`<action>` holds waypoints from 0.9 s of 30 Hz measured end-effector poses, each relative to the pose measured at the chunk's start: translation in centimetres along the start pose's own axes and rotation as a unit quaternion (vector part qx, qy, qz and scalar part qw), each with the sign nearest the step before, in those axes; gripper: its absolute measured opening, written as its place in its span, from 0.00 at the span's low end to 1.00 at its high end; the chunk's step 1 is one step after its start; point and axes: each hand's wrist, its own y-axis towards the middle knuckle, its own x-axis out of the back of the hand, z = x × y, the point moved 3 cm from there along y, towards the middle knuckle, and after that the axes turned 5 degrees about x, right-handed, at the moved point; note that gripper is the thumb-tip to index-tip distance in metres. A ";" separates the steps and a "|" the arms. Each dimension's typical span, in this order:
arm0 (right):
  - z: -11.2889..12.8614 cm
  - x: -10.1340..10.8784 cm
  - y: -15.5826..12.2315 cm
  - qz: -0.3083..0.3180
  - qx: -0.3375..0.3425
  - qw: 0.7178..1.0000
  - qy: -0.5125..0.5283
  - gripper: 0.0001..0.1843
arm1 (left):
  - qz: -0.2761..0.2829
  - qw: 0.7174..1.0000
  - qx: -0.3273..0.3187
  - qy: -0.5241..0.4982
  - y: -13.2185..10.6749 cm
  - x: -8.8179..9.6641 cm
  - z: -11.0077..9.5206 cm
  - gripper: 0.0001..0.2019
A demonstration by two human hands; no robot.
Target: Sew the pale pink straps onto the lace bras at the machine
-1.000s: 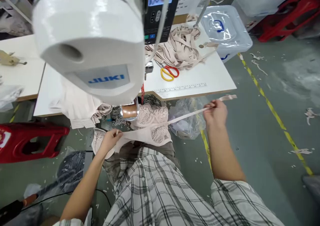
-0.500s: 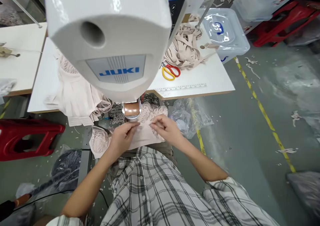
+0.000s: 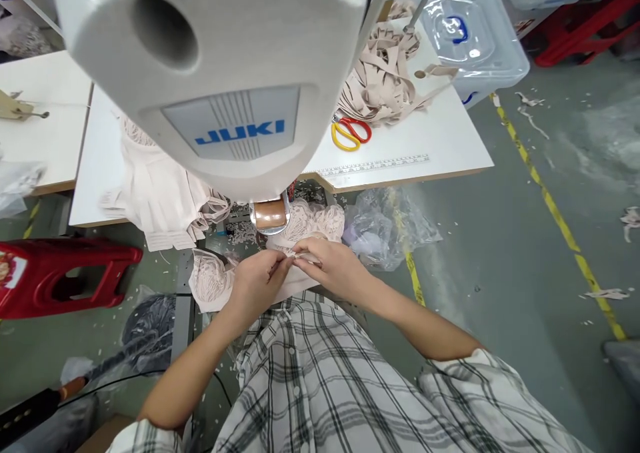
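Pale-pink lace garment [image 3: 299, 281] lay betw. sewing machine [image 3: 220, 106] and plaid shirt [image 3: 305, 359], long axis approx. L-R. L hand [image 3: 261, 281] and R hand [image 3: 334, 267] almost met nr. its mid, each grip closed, pinching its fabric; 1 lace cup [image 3: 213, 283] lay just left of L hand, the nearer one. Count: 1 garment held, 1 pr. scissors [image 3: 350, 134], 1 strap heap [image 3: 383, 83] on counter [image 3: 445, 139], 1 garment stack [image 3: 163, 203], 1 lidded tub [image 3: 475, 33].

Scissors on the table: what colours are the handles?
One red handle, one yellow handle; clearest in the head view.
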 end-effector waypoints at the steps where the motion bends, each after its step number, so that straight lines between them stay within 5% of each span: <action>1: 0.0 0.2 0.1 0.010 0.002 1.000 0.017 0.08 | -0.024 0.999 -0.030 0.019 -0.1 -0.1 0.0 0.14; 6: -0.4 0.9 0.7 0.017 -0.004 0.992 0.123 0.09 | -0.084 0.990 -0.108 0.047 -0.3 -0.1 0.0 0.12; 12: -0.1 0.8 1.0 -0.006 -0.023 0.991 0.134 0.08 | -0.003 0.998 0.012 -0.055 0.5 0.3 0.0 0.12; 18: -0.1 0.9 0.8 0.015 -0.028 0.988 0.154 0.09 | -0.036 0.998 -0.046 -0.015 0.2 0.2 -0.1 0.14; 23: -2.0 1.3 0.4 -0.039 -0.082 0.965 0.247 0.12 | 0.007 0.994 -0.077 -0.079 0.4 1.2 0.4 0.10; 27: -1.3 1.2 0.5 0.016 0.040 0.982 0.186 0.08 | 0.040 0.994 -0.083 -0.057 0.2 2.2 0.1 0.07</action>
